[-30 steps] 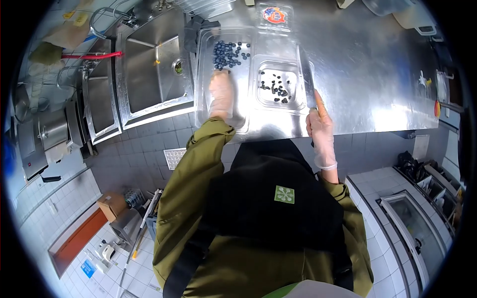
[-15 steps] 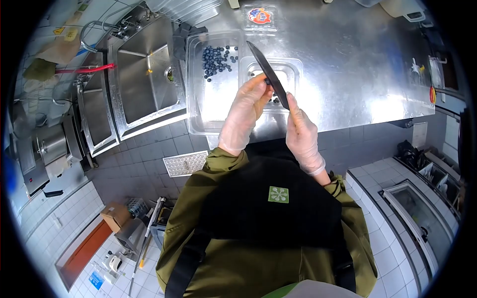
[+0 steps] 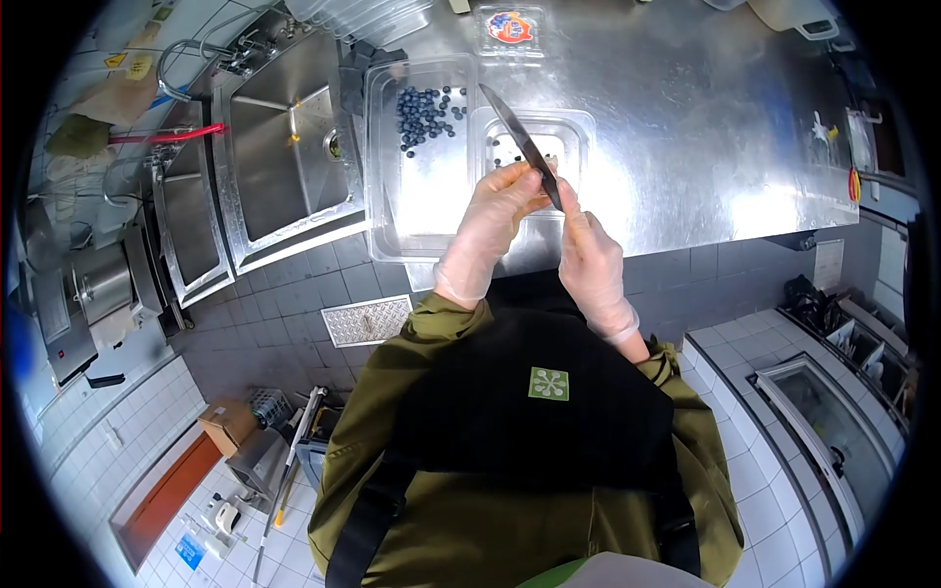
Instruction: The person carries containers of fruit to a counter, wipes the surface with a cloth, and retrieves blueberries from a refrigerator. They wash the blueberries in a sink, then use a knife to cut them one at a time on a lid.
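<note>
In my gloved right hand point(image 3: 594, 263) is the handle of a knife point(image 3: 512, 120), its dark blade slanting up and left. My gloved left hand point(image 3: 487, 220) pinches at the blade's lower part, both hands nearly meeting. A blueberry showed at its fingertips a moment earlier; now blade and fingers hide it. Beyond the hands lies a small clear tray point(image 3: 585, 137) with a few dark berry pieces point(image 3: 497, 144) inside, partly covered by my hands. Left of it, a larger clear tub point(image 3: 417, 206) holds many loose blueberries point(image 3: 423, 116) toward its far end.
A steel table point(image 3: 686, 127) carries the trays. At its back sits a clear clamshell box point(image 3: 511, 31) with a colourful label. Steel sinks point(image 3: 284, 186) adjoin on the left, with dark cloth point(image 3: 368, 73) between. Stacked clear containers point(image 3: 363, 18) stand at the far left corner.
Both hands and the knife have shifted slightly; the left fingers have come lower along the blade, closer to the right hand. The berry seen at the left fingertips is now hidden.
</note>
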A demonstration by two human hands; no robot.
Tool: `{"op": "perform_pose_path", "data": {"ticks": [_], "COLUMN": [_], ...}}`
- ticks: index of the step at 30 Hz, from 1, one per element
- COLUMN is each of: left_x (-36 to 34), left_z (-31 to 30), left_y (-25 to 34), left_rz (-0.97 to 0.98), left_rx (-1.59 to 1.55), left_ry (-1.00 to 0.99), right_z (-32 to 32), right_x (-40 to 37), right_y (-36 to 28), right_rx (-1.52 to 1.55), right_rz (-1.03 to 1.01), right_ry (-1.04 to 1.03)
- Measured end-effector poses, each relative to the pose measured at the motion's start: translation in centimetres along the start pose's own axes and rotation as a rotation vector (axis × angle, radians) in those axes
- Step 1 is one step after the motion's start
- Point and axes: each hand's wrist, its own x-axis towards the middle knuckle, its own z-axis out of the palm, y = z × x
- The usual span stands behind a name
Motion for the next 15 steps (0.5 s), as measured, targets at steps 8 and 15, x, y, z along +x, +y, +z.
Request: {"op": "perform_pose_path", "data": {"ticks": [8,15], "left_x": [0.1,-0.3], "left_z": [1.0,2.4], "left_y": [-0.5,-0.2], "left_rz": [-0.035,-0.051], "left_rx": [-0.368,-0.489], "left_ry": [0.05,0.161], "right_z": [0.4,0.4], "right_x": [-0.4,-1.0], "right_y": [-0.2,-0.7], "right_rx": [0.097,0.054], "right_rz": [0.035,0.077], "right_ry": [0.054,0.041]}}
